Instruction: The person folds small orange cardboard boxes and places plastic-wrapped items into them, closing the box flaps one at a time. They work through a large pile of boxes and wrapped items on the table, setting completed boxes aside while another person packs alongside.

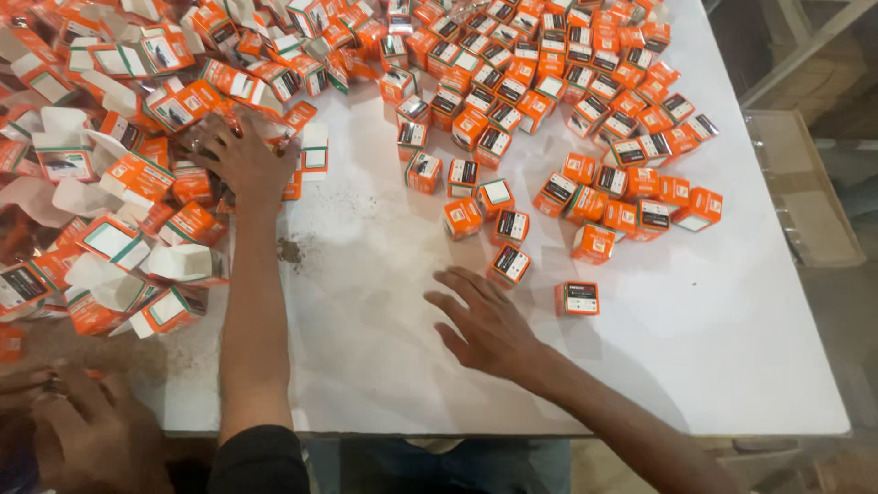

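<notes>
1. I see a white table [695,348] filling most of the head view, its bare surface showing at the near right, with a small patch of brown dust [291,251] near the middle.
2. A loose heap of opened, unfolded orange-and-white cartons [110,183] covers the left side; flaps stand up at all angles.
3. A field of closed small orange boxes [585,82] spreads across the top and right, thinning toward the centre.
4. My left hand [240,157] lies flat, fingers spread, pressing on the edge of the heap and touching several cartons; it clamps nothing.
5. My right hand [485,327] rests open on the bare table, fingers apart, holding nothing, just short of one closed box [509,264].
6. Another person's hand [87,430] shows at the lower left corner, apart from mine.
7. Judgement: these cartons look light, thin card, easily crushed; the closed box is best pinched on opposite flat sides, not on flaps.
</notes>
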